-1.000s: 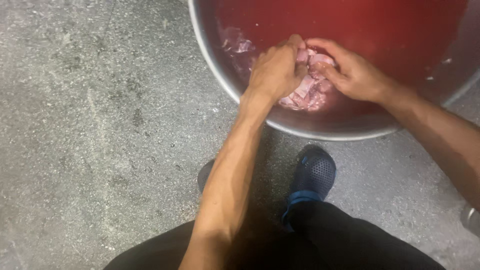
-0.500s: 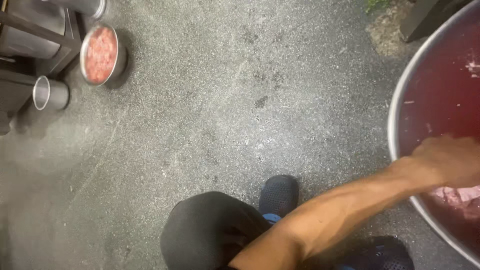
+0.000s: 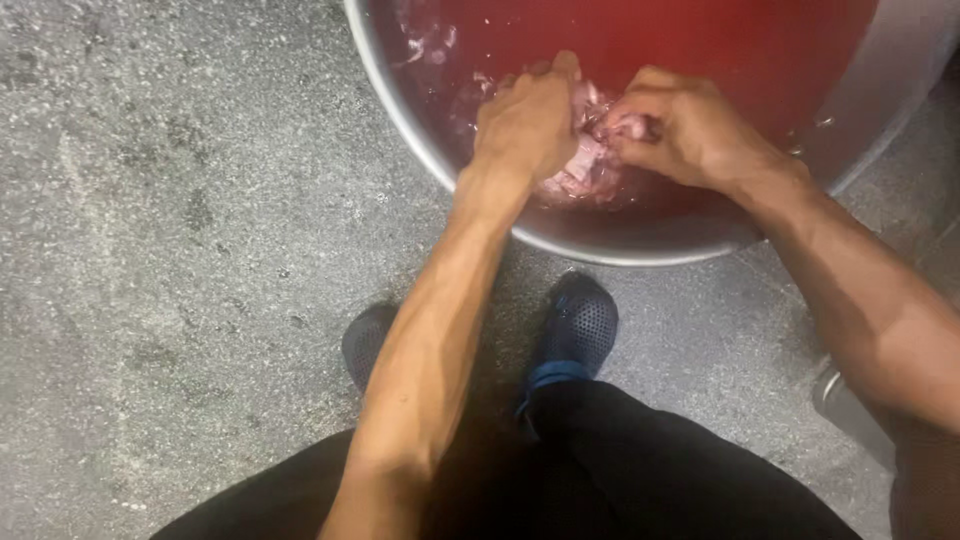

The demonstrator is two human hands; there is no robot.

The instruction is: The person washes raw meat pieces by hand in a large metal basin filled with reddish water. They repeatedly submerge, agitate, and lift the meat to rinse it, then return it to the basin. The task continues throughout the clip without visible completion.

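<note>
A lump of pale pink raw meat (image 3: 585,165) lies in red liquid at the near side of a big round metal basin (image 3: 420,150), just inside its rim. Both hands are on it. The left hand (image 3: 528,122) comes in over the basin's near rim, knuckles up, fingers curled down onto the left part of the lump; its grip is narrow and closed on the meat, though the fingertips are hidden under the hand. The right hand (image 3: 690,130) reaches in from the basin's right side, its fingers bunched tight, pinching a fold of the same lump at its right edge. The two hands are close together, almost touching over the meat.

The meat looks soft, wet and limp, so it probably slips easily and sags wherever it is not held; a full closed handful of the thick middle would likely hold better than a pinch at a thin edge. More pale scraps (image 3: 430,45) float farther in, toward the basin's left wall.

Below the basin's near rim a dark perforated shoe (image 3: 578,325) stands on the grey concrete floor (image 3: 180,250).
</note>
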